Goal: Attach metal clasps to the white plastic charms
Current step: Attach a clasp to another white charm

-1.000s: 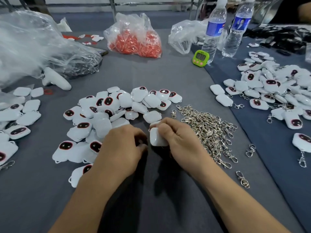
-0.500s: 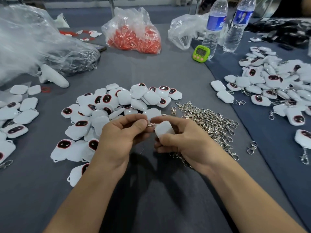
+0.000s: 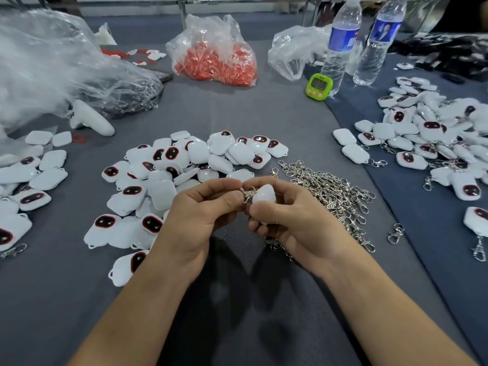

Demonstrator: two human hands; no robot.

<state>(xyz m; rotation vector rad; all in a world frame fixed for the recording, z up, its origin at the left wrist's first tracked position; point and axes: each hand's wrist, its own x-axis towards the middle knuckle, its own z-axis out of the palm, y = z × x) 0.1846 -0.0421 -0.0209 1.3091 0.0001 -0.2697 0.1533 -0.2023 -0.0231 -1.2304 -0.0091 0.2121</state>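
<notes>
My right hand point(image 3: 298, 224), raised just left of the clasp heap point(image 3: 332, 192), grips a white charm point(image 3: 264, 197) in curled fingers point(image 3: 276, 184) and thumb. My left hand point(image 3: 203, 210) meets it there, pinching a metal clasp point(image 3: 247, 194) against the charm's edge, above the surface point(image 3: 237, 114).

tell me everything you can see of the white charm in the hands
The white charm is glossy rounded plastic, plain side up, so no dark face shows. It is held tilted above the grey cloth, pinched between thumb and fingers of the right hand. A silver metal clasp, pinched by the left hand, touches the edge facing that hand; whether it is hooked on cannot be told.
</notes>
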